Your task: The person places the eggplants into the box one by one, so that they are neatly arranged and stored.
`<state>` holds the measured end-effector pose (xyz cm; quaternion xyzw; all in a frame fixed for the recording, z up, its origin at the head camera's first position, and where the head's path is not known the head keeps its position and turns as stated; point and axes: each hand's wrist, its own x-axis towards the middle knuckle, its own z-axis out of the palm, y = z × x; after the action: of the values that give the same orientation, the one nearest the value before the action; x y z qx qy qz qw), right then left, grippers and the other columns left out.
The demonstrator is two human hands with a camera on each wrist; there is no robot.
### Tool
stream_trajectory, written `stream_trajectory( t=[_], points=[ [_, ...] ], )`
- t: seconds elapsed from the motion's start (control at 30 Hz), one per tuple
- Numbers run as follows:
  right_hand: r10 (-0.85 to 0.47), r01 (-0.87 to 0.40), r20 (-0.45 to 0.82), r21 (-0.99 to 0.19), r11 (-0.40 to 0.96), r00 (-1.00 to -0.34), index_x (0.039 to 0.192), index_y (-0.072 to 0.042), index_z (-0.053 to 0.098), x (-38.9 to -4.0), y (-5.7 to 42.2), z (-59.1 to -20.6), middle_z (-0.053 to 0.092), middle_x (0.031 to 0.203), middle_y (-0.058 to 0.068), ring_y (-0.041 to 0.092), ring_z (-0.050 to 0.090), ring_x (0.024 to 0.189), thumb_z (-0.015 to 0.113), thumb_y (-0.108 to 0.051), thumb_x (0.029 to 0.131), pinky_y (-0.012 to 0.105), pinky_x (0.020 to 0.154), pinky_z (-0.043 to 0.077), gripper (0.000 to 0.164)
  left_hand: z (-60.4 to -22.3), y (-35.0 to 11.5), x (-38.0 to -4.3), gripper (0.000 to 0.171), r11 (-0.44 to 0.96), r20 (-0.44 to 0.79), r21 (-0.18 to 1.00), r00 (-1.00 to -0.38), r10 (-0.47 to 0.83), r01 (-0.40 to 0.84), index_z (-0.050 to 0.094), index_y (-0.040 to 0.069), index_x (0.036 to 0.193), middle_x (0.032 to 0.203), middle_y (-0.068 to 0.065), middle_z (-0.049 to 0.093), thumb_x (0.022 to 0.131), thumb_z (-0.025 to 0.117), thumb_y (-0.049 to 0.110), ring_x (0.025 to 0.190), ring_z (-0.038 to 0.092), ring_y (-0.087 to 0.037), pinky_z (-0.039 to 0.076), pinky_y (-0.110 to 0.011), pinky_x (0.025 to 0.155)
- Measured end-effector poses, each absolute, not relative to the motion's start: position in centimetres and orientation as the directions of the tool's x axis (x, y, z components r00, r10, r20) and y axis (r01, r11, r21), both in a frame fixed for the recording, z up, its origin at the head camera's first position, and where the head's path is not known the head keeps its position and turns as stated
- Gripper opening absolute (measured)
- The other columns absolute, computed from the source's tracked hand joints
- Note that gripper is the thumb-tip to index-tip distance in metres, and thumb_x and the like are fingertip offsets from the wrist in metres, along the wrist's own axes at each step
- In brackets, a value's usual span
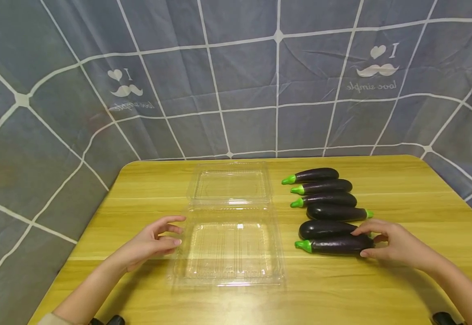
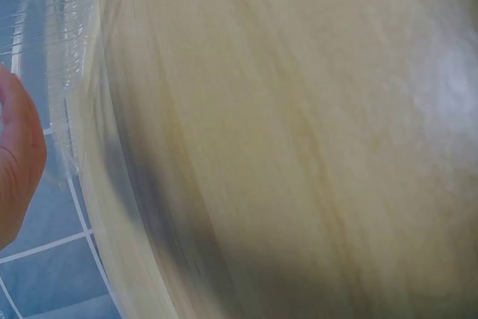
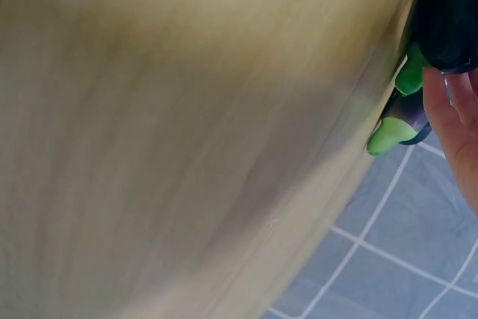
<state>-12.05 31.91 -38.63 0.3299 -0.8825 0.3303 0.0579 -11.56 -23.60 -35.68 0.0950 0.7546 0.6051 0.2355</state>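
Observation:
A row of several dark purple eggplants lies to the right on the table. At the blunt end of the nearest eggplant, my right hand has its thumb on the near side and fingers over the far side, beside the neighbouring eggplant. The right wrist view catches that hand at its edge, against a dark eggplant end. My left hand hovers by the left side of a clear plastic clamshell box, fingers loosely bent and holding nothing. The box's lid lies folded back.
Wood-grain table beneath everything. A grey cloth with white grid lines hangs behind it and at both sides. Dark objects show at the bottom edge near both forearms.

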Motion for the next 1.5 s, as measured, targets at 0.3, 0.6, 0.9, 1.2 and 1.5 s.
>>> stream_trajectory(
  t=[0.3,0.6,0.9,1.2,1.5],
  points=[
    [-0.561,-0.608,0.288,-0.574,0.548,-0.776,0.104,-0.013,0.067,-12.0,31.9,-38.3,0.059,0.103,-0.011,-0.003,0.053,0.091,0.081,-0.007,0.068,0.017,0.066,0.049,0.04,-35.8,-23.3,-12.0,0.065,0.244,-0.247,0.958,-0.871,0.426,-0.153,0.029,-0.002,0.14,0.098,-0.009,0.046,0.087,0.065,0.01,0.085,0.057,-0.018,0.051,-0.028,0.073],
    [-0.584,-0.589,0.244,-0.614,0.525,-0.774,0.107,-0.011,0.066,-12.2,31.8,-38.0,0.058,0.105,-0.01,-0.001,0.053,0.09,0.078,-0.005,0.072,0.018,0.067,0.05,0.038,-36.0,-23.5,-12.0,0.066,0.219,-0.247,0.962,-0.864,0.438,-0.164,0.027,-0.002,0.14,0.095,-0.007,0.047,0.087,0.065,0.009,0.085,0.057,-0.017,0.051,-0.028,0.073],
    [-0.569,-0.562,0.23,-0.644,0.518,-0.789,0.108,-0.011,0.065,-12.1,31.7,-37.5,0.059,0.107,-0.011,-0.004,0.051,0.095,0.077,-0.002,0.072,0.016,0.07,0.049,0.039,-36.1,-23.5,-12.0,0.065,0.21,-0.246,0.963,-0.865,0.437,-0.168,0.027,-0.003,0.139,0.095,-0.006,0.048,0.087,0.065,0.008,0.084,0.057,-0.016,0.05,-0.027,0.072],
    [-0.544,-0.544,0.226,-0.64,0.542,-0.808,0.109,-0.012,0.065,-12.3,30.9,-35.8,0.06,0.105,-0.007,-0.002,0.053,0.095,0.077,-0.004,0.073,0.016,0.072,0.049,0.038,-35.9,-23.5,-11.9,0.066,0.221,-0.247,0.962,-0.864,0.439,-0.163,0.028,-0.002,0.14,0.096,-0.007,0.047,0.087,0.065,0.009,0.086,0.057,-0.018,0.051,-0.028,0.073],
    [-0.559,-0.557,0.222,-0.624,0.549,-0.799,0.111,-0.016,0.065,-12.8,29.5,-34.5,0.059,0.106,-0.009,0.0,0.053,0.094,0.076,-0.007,0.075,0.017,0.073,0.049,0.039,-36.0,-23.6,-11.9,0.066,0.214,-0.239,0.964,-0.862,0.447,-0.156,0.027,-0.002,0.141,0.096,-0.007,0.048,0.087,0.064,0.008,0.086,0.057,-0.018,0.051,-0.028,0.074]
  ],
)
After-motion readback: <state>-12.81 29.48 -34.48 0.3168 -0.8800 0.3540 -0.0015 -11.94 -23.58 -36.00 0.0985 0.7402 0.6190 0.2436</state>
